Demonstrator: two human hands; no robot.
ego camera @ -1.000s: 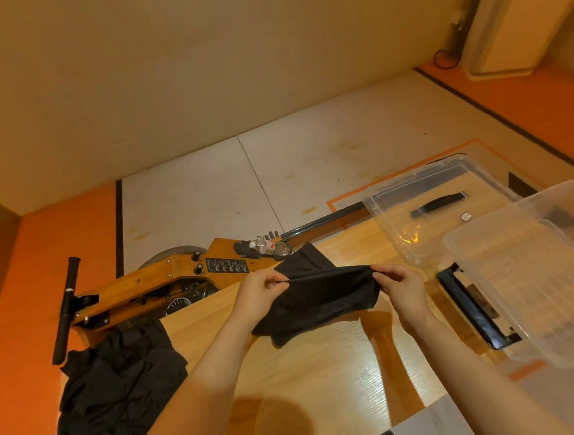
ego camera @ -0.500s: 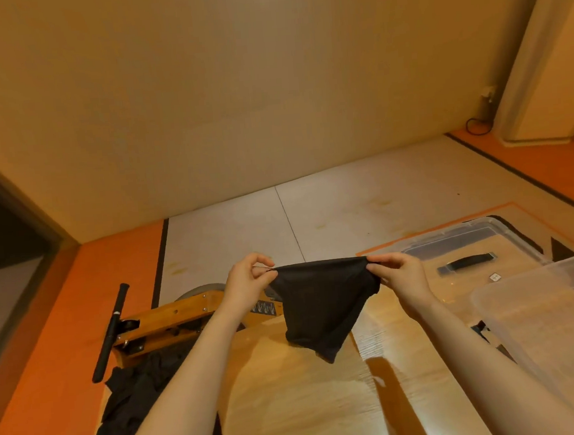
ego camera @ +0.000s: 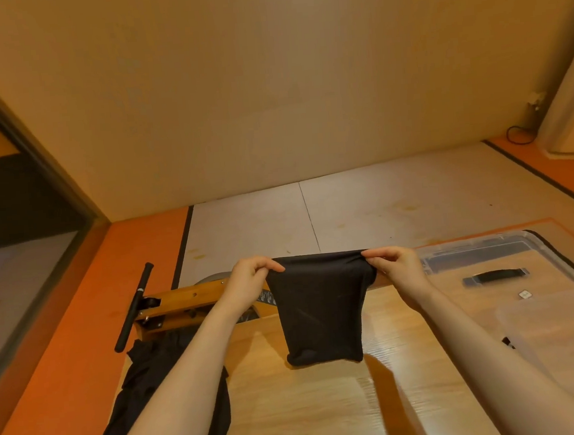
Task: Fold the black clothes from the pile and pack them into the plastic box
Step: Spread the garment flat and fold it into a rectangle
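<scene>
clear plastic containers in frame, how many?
2: a lid or shallow tray lying right of the hands, and the plastic box at the right edge, nearer the camera. Neither fully in view.

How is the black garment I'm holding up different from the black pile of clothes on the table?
The held garment hangs flat and smooth above the table, pinched by left hand and right hand; the pile lies crumpled, untouched, draping over the table's left edge. Both are black fabric.

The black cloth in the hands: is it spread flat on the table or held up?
Held up. The left hand and right hand pinch the cloth's top corners; it hangs above the table.
</scene>
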